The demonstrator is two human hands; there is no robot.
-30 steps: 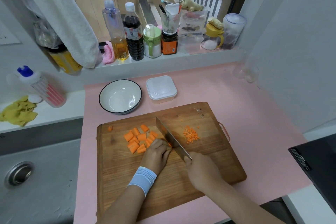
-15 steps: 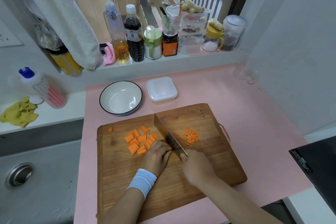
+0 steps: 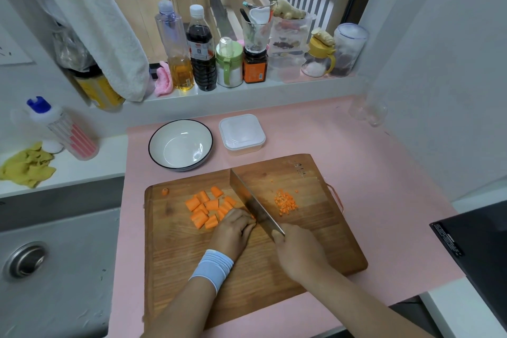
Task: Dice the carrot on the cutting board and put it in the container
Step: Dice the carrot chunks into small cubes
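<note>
A wooden cutting board lies on the pink mat. Several orange carrot chunks sit left of its middle, and a small heap of fine carrot dice lies to the right. One stray carrot bit is near the board's far left corner. My left hand, with a pale blue wristband, has curled fingers holding a carrot piece against the board, mostly hidden under them. My right hand grips the handle of a cleaver, whose blade stands just right of my left fingers. A lidded white container stands behind the board.
A white bowl with a dark rim sits left of the container. Bottles and jars line the window sill. The steel sink lies on the left, and a black appliance sits at the right edge. A clear glass stands by the right wall.
The cleaver and my right hand have shifted slightly left and farther along the board, staying close to my left fingers. The piles of carrot look unchanged.
</note>
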